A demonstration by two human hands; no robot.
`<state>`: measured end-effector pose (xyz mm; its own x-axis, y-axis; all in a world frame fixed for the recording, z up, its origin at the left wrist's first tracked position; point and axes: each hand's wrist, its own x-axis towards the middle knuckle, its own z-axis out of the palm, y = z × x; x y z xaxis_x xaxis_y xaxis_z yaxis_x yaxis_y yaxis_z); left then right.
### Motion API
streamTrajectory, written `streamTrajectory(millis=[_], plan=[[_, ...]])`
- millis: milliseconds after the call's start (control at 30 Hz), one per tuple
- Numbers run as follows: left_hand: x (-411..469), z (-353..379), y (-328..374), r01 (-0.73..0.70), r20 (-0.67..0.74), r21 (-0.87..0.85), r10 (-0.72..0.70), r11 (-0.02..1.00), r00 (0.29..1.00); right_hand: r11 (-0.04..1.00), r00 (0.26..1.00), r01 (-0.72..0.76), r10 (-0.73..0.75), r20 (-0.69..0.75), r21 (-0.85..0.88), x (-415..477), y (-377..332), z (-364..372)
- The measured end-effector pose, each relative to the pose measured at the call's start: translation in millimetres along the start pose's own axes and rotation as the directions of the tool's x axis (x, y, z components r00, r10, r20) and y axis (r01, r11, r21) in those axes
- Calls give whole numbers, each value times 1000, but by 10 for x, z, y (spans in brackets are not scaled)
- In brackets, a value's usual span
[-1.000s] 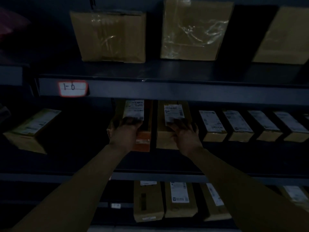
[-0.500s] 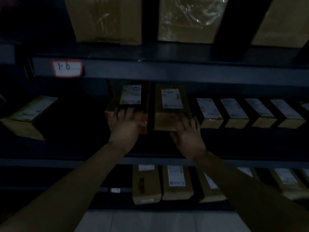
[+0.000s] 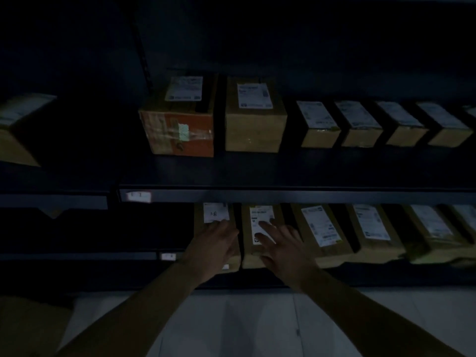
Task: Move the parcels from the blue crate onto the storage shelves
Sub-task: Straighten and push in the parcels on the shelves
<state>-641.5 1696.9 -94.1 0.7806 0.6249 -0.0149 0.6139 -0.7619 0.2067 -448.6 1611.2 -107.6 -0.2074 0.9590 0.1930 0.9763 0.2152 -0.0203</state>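
The scene is dim. On the middle shelf [image 3: 283, 195] stand an orange-fronted parcel [image 3: 180, 130] and a plain brown parcel [image 3: 255, 124], side by side, with no hand on them. My left hand [image 3: 213, 247] lies with straight fingers over the leftmost parcel [image 3: 215, 215] of the lower shelf. My right hand [image 3: 280, 246] is spread flat over the labelled parcel [image 3: 260, 222] beside it. Neither hand holds anything. The blue crate is not in view.
Several small labelled parcels [image 3: 319, 124] line the middle shelf to the right. More long parcels [image 3: 322, 233] fill the lower shelf rightward. One parcel [image 3: 15, 130] sits at far left. Pale floor tiles [image 3: 231, 325] lie below, and a brown shape [image 3: 28, 328] is at bottom left.
Both hands left the two parcels on the middle shelf and dropped to the lower shelf's parcels. The view tilted down, so the top shelf went out of sight.
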Motion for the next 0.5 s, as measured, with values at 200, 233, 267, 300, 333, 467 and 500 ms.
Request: streamTrajectory(millis=[200,233,267,300,333,467,500], plan=[[120,845,-261,134,168,188,-166,973,972,992,947,-73,102,305,-104,-68,313,983],[150,929,-310,132,159,199,-165,971,974,992,954,-60,91,285,-114,-47,365,1102],[180,996,-358,130,149,193,-160,973,976,992,962,-56,85,258,-117,-19,417,1200],[219,1048,-410,128,142,168,-153,977,978,991,967,-52,80,241,-120,29,465,1269],[270,1080,-458,129,137,128,-146,983,980,991,969,-42,71,237,-126,75,514,1332],[512,1070,-658,136,68,16,-137,991,988,988,983,-9,37,181,-153,322,678,1569],[570,1066,-706,151,56,17,-152,988,987,990,986,-25,47,160,-139,399,713,1615]])
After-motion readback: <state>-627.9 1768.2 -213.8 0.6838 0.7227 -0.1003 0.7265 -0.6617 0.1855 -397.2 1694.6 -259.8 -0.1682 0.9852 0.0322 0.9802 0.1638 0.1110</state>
